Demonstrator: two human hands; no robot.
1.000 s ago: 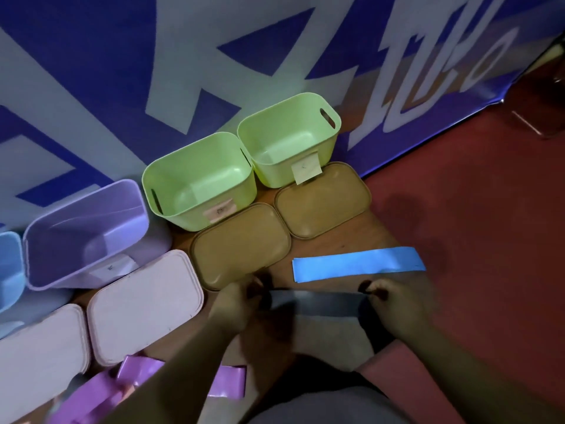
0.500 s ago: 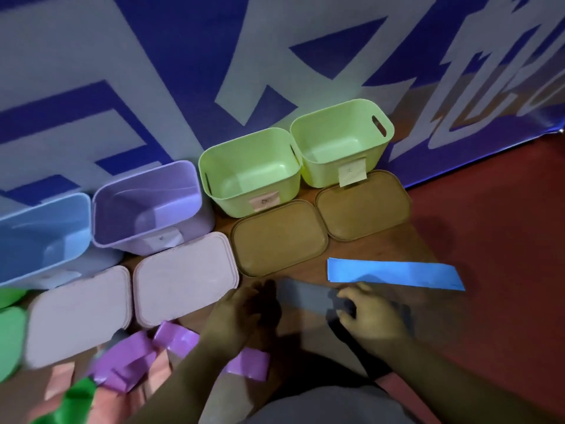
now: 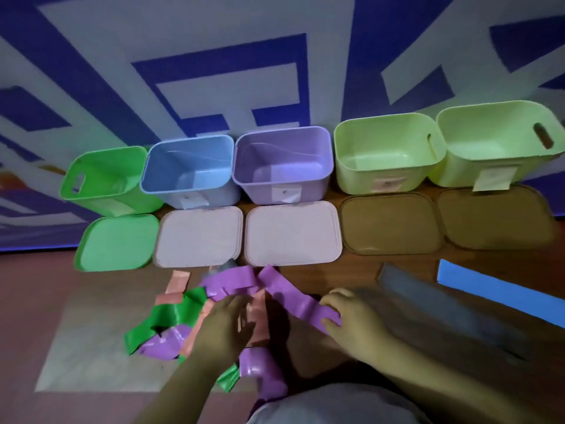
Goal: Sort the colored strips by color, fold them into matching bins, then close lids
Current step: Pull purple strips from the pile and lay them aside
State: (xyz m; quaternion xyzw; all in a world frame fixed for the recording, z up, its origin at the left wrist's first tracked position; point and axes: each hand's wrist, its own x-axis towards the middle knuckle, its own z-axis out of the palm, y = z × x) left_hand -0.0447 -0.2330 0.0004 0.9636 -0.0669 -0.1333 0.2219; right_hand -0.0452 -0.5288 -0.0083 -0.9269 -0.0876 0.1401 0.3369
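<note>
Blurred left hand (image 3: 226,325) covers pink strips (image 3: 177,281).

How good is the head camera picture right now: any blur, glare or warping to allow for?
Head view: dim with a bluish cast; left hand motion-blurred; grey strip smeared; row of bins bowed by the wide lens; faint sheen on the purple strip.

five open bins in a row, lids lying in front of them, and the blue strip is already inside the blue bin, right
No. The head view shows the blue strip lying on the floor at the right, beside the grey strip, not in the blue bin. The rest holds.
</note>
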